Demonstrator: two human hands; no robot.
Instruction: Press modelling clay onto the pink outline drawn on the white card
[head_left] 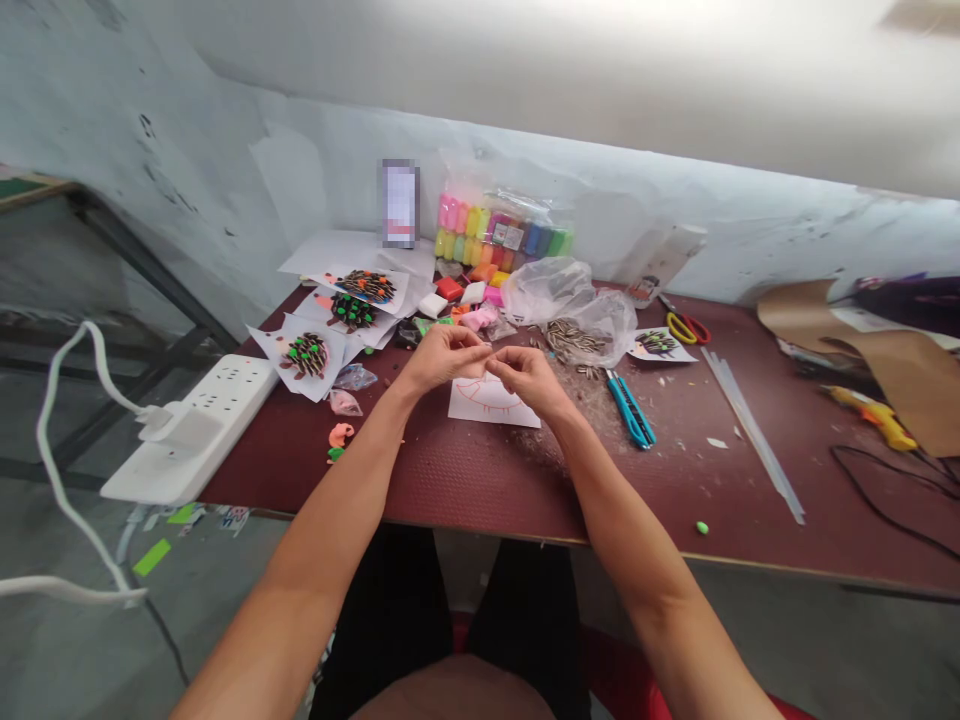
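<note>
Over a small white paper (466, 408) with a red-orange outline drawing, both hands meet with fingertips together. My left hand (448, 360) is closed in a pinch, and so is my right hand (529, 380). Whatever lies between the fingertips is too small to make out. Just beyond them are pink clay (480, 318) and a clear plastic bag (616, 325) holding many dark, slender seed-like pieces (574, 338). To the right of my right hand lies a teal utility knife (631, 410).
Finished hedgehog pictures (306, 355) lie left, near a white power strip (217, 410). Packs of coloured clay (502, 235) lean on the wall beside a phone (400, 205). Rightward are scissors (686, 328), clear glue sticks (754, 435) and a yellow glue gun (874, 415) with a black cord.
</note>
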